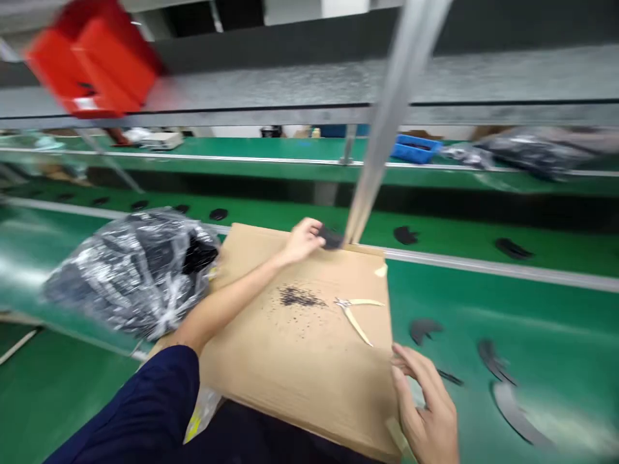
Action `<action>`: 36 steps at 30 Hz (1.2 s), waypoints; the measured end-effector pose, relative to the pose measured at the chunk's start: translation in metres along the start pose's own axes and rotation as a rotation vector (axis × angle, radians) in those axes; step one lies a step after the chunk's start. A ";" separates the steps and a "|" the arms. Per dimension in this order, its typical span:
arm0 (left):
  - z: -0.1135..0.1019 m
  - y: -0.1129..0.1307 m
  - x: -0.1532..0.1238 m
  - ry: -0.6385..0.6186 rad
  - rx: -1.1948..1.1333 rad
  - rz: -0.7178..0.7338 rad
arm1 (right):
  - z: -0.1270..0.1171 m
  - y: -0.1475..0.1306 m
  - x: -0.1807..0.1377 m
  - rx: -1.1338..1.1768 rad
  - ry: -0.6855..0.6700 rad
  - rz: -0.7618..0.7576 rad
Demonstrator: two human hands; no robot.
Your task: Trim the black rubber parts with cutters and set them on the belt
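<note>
Left hand (304, 240): thumb and fingers were closed on the near end of a black piece (331, 238), flat and dull, at the far edge of the cardboard (294, 361), just left of the metal post (387, 122). Right hand (428, 403): fingers curved and well parted from the thumb, nothing seen in the grasp, at the cardboard's right edge; whether it touched that edge could not be told.

Materials: cardboard brown, smooth, roughly four-sided. Black scraps (297, 296) lay as a loose, grainy patch mid-sheet. Cutters (353, 310), with metal jaws and slim, pale handles, lay spread in a V just right of the scraps. The clear plastic bag (140, 270) at left was crinkled, shiny and bulging with dark contents. Curved dark parts (515, 409), flat and smooth, lay on the glossy green table (570, 322) to the right.

Edges and room: plain cardboard stretched from the scraps to the near edge. The bag crowded the left edge; the post rose at the far edge. Green surface showed between the right-hand parts.
</note>
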State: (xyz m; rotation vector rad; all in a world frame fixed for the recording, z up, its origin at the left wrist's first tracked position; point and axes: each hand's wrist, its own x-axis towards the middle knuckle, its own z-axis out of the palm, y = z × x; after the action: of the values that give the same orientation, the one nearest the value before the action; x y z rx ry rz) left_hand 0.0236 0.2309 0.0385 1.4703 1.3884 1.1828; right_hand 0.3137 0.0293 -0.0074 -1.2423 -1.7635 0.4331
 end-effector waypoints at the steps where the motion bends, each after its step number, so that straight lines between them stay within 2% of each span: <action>1: 0.000 0.002 -0.024 -0.051 -0.023 0.028 | 0.012 -0.004 0.014 0.107 -0.080 0.020; 5: 0.002 0.000 -0.112 -0.219 -0.064 0.107 | 0.064 -0.021 0.068 0.495 -0.364 0.137; 8: -0.027 -0.001 -0.150 -0.302 0.050 0.143 | 0.090 -0.032 0.091 0.583 -0.535 0.193; 10: -0.066 -0.001 -0.155 -0.313 0.364 0.115 | 0.099 -0.035 0.096 0.603 -0.565 0.216; 11: -0.089 0.000 -0.152 -0.264 0.587 0.074 | 0.101 -0.035 0.096 0.616 -0.548 0.229; 12: -0.113 -0.001 -0.147 -0.162 0.842 -0.010 | 0.103 -0.033 0.095 0.628 -0.519 0.246; 15: -0.177 -0.009 -0.126 0.047 1.072 -0.169 | 0.106 -0.026 0.090 0.644 -0.456 0.310; 18: -0.211 -0.023 -0.108 0.150 1.217 -0.294 | 0.108 -0.020 0.083 0.654 -0.457 0.354; 23: -0.218 -0.044 -0.090 0.189 1.317 -0.358 | 0.108 -0.019 0.074 0.692 -0.537 0.371; 28: -0.218 -0.044 -0.086 0.248 1.299 -0.339 | 0.107 -0.026 0.068 0.742 -0.599 0.420; 33: -0.220 -0.029 -0.110 0.366 1.196 -0.230 | 0.107 -0.026 0.069 0.774 -0.539 0.479; 36: -0.209 -0.023 -0.135 0.396 1.084 -0.163 | 0.106 -0.025 0.069 0.801 -0.514 0.502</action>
State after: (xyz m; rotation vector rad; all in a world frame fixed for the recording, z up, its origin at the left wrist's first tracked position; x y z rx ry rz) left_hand -0.1796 0.0874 0.0570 1.7794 2.6110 0.6025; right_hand 0.2063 0.1013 -0.0130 -0.9954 -1.3819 1.6845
